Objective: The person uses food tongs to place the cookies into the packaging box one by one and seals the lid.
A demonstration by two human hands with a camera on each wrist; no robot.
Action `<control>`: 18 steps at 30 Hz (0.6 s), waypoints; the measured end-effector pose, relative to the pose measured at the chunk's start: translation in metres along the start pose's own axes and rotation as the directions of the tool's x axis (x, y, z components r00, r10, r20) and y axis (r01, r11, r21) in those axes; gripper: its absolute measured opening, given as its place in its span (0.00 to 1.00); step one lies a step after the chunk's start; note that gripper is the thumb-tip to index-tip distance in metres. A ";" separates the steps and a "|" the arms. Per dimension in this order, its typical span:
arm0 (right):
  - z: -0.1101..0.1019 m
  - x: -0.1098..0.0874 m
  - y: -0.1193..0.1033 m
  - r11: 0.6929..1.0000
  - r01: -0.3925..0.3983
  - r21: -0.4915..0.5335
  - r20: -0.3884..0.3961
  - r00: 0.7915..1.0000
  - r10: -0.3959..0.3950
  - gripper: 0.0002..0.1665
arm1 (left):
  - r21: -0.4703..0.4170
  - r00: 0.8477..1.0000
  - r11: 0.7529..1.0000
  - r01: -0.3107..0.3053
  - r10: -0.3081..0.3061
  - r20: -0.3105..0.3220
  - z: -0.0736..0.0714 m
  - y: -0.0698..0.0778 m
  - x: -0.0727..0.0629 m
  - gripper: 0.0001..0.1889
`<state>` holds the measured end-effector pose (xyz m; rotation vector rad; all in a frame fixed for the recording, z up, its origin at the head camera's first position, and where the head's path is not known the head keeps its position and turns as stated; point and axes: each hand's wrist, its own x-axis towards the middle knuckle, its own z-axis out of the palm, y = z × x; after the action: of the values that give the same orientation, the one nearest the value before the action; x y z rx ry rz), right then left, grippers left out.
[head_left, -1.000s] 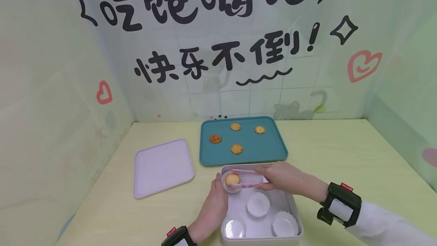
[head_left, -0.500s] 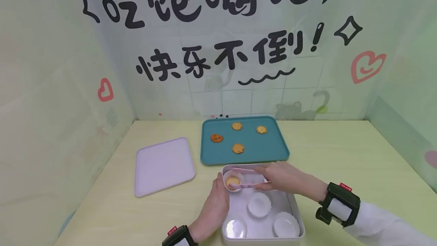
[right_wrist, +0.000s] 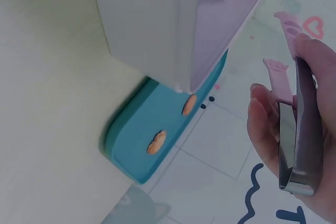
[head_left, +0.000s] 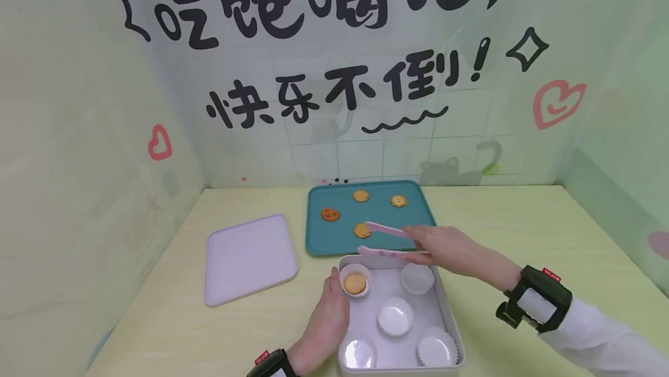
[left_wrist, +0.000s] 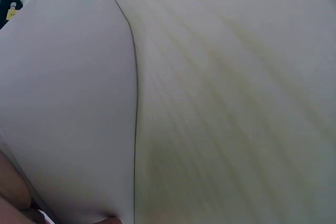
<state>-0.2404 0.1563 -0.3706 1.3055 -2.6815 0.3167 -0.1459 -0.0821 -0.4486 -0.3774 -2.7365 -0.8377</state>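
Note:
In the head view my right hand (head_left: 446, 249) holds a pair of tongs (head_left: 387, 253) with pink tips and, in the right wrist view, a metal body. The tong arms are spread, with nothing between them, above the box's far edge and the teal tray's near part. A white box (head_left: 453, 313) holds several white paper cups; a round cookie (head_left: 355, 284) lies in the far left cup (head_left: 368, 277). My left hand (head_left: 326, 310) grips the box's left wall, a fingertip against the outside in the left wrist view. Its other fingers are partly hidden.
Behind the box lies a teal tray (head_left: 342, 243) bearing a pretzel (head_left: 330, 214), a flower-shaped cookie (head_left: 399, 201) and two round cookies, one (head_left: 360, 196) at the back and one (head_left: 362, 231) nearer. A lilac tray (head_left: 251, 261) lies to the left on the wooden table (head_left: 512, 232).
The tongs have let go of the cookie, which now lies in the far left cup. My right hand has lifted them away, up and to the right, with their arms spread wider.

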 end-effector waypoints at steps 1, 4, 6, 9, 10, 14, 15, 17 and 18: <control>0.001 0.003 0.004 1.000 -0.009 -0.011 -0.002 1.000 0.009 0.19 | -0.011 1.000 1.000 0.004 -0.004 0.003 0.000 0.000 0.000 0.22; 0.003 0.014 0.014 0.999 -0.038 -0.024 0.006 0.999 0.038 0.20 | -0.021 1.000 1.000 0.004 -0.004 0.005 -0.001 -0.001 0.000 0.22; 0.006 0.020 0.021 0.998 -0.050 -0.025 0.018 0.999 0.051 0.19 | -0.017 1.000 1.000 -0.005 0.005 0.008 -0.001 -0.001 -0.001 0.22; 0.009 0.030 0.029 0.998 -0.055 -0.027 0.032 0.998 0.056 0.17 | -0.013 1.000 1.000 -0.014 0.014 -0.001 -0.001 -0.001 -0.001 0.22; 0.011 0.033 0.032 0.998 -0.057 -0.024 0.039 0.998 0.058 0.16 | -0.011 1.000 1.000 -0.017 0.017 -0.004 -0.001 -0.001 -0.001 0.23; 0.017 0.041 0.041 0.997 -0.076 -0.012 0.079 0.994 0.077 0.17 | -0.022 1.000 1.000 -0.008 0.008 -0.001 0.001 -0.001 -0.001 0.23; 0.018 0.043 0.042 0.997 -0.083 -0.006 0.091 0.992 0.083 0.18 | -0.020 1.000 1.000 -0.009 0.009 -0.002 0.001 -0.001 -0.001 0.23; 0.020 0.046 0.044 0.996 -0.094 0.005 0.115 0.989 0.093 0.17 | -0.014 1.000 1.000 -0.016 0.016 -0.007 0.002 -0.002 -0.001 0.24; 0.021 0.047 0.044 0.995 -0.098 0.006 0.124 0.988 0.096 0.17 | -0.010 1.000 1.000 -0.021 0.021 -0.011 0.003 -0.002 -0.001 0.24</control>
<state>-0.3049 0.1421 -0.3864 1.2391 -2.8569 0.2716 -0.1463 -0.0827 -0.4521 -0.4013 -2.7152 -0.8457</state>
